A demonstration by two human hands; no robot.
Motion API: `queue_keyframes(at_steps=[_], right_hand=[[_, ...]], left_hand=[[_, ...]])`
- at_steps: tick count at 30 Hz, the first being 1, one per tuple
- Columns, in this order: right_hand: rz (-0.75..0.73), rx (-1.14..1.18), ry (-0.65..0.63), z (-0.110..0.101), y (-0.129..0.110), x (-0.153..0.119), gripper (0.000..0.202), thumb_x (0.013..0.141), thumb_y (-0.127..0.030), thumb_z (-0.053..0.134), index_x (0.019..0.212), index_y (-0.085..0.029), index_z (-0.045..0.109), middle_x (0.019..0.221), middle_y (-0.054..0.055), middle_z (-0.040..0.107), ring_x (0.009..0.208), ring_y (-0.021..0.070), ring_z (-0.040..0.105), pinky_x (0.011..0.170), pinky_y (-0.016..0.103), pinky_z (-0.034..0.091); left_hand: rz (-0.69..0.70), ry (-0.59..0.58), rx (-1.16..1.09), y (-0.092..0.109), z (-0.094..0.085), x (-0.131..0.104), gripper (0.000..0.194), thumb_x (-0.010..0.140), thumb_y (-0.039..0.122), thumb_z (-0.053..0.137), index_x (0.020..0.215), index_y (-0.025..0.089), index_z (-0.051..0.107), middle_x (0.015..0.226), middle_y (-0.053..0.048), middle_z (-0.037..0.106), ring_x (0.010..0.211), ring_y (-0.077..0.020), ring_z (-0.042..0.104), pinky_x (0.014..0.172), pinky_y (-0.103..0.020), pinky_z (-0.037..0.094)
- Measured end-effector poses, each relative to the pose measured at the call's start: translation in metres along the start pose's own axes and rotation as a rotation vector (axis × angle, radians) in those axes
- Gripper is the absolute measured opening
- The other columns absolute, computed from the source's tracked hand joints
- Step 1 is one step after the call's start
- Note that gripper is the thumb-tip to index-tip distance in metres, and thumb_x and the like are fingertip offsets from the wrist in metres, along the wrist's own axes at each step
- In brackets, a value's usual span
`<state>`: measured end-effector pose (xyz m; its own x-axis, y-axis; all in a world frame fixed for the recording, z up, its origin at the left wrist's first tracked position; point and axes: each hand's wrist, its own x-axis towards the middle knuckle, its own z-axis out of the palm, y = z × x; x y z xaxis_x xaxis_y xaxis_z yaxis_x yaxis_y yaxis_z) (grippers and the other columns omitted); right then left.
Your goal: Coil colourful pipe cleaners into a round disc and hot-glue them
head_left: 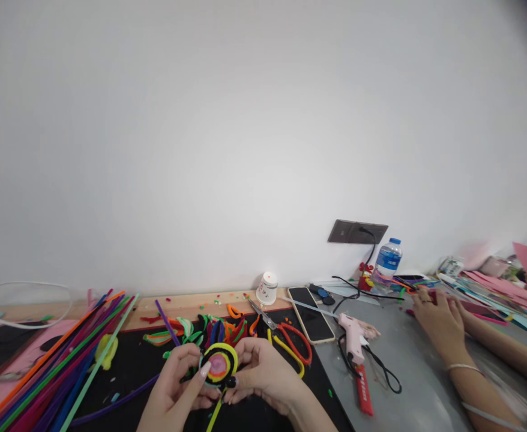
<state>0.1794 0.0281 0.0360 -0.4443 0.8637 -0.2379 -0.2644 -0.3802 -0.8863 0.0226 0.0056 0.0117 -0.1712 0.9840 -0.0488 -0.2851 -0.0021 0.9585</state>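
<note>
Between my two hands is a round coil of pipe cleaner [219, 363], with a pink centre, then orange, yellow and black rings and a yellow outer edge. My left hand [176, 384] grips its left side, the thumb pressed on its face. My right hand [268, 375] pinches the lower right edge, beside a small black piece. From the coil's underside a yellow-green pipe cleaner end [215, 415] hangs down. Just beyond my hands lie several leaf-shaped pipe cleaner pieces [218, 330] in green, orange and blue on the black mat [331, 414].
Loose pipe cleaners [60, 366] lie at left. To the right are scissors [290, 348], a phone [311, 315], a pink glue gun [352, 339] with cord, and a water bottle [388, 261]. A paper cup [267, 289] stands by the wall. Another person's hands [439, 318] work at far right.
</note>
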Motion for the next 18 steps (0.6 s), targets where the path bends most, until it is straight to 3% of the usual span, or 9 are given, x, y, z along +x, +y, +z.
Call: queue_keyframes(at_steps=[9, 15, 18], right_hand=[[-0.097, -0.048, 0.114, 0.0006, 0.0033, 0.0052, 0.040, 0.043, -0.018, 0.083, 0.071, -0.012, 0.055, 0.060, -0.001, 0.063, 0.045, 0.0140, 0.063, 0.045, 0.022, 0.049], [-0.114, -0.104, 0.151, 0.0013, 0.0036, 0.0065, 0.034, 0.048, -0.020, 0.080, 0.072, -0.011, 0.057, 0.057, -0.001, 0.063, 0.045, 0.0138, 0.063, 0.045, 0.022, 0.049], [-0.114, -0.142, 0.160, 0.0006, 0.0049, 0.0077, 0.031, 0.050, -0.022, 0.079, 0.067, -0.012, 0.055, 0.050, 0.000, 0.062, 0.045, 0.0144, 0.063, 0.046, 0.023, 0.050]], left_hand=[[0.069, -0.023, -0.025, -0.0057, -0.0004, 0.0012, 0.045, 0.057, 0.049, 0.075, 0.085, 0.026, 0.048, 0.072, 0.004, 0.064, 0.040, -0.0109, 0.060, 0.036, -0.019, 0.044], [0.070, -0.098, -0.029, -0.0059, -0.0058, 0.0007, 0.038, 0.062, 0.041, 0.075, 0.086, 0.026, 0.050, 0.076, 0.006, 0.063, 0.048, -0.0134, 0.066, 0.045, -0.022, 0.051], [0.082, -0.082, -0.019, -0.0046, -0.0080, 0.0008, 0.036, 0.062, 0.039, 0.075, 0.085, 0.025, 0.050, 0.077, 0.005, 0.063, 0.050, -0.0144, 0.066, 0.047, -0.023, 0.053]])
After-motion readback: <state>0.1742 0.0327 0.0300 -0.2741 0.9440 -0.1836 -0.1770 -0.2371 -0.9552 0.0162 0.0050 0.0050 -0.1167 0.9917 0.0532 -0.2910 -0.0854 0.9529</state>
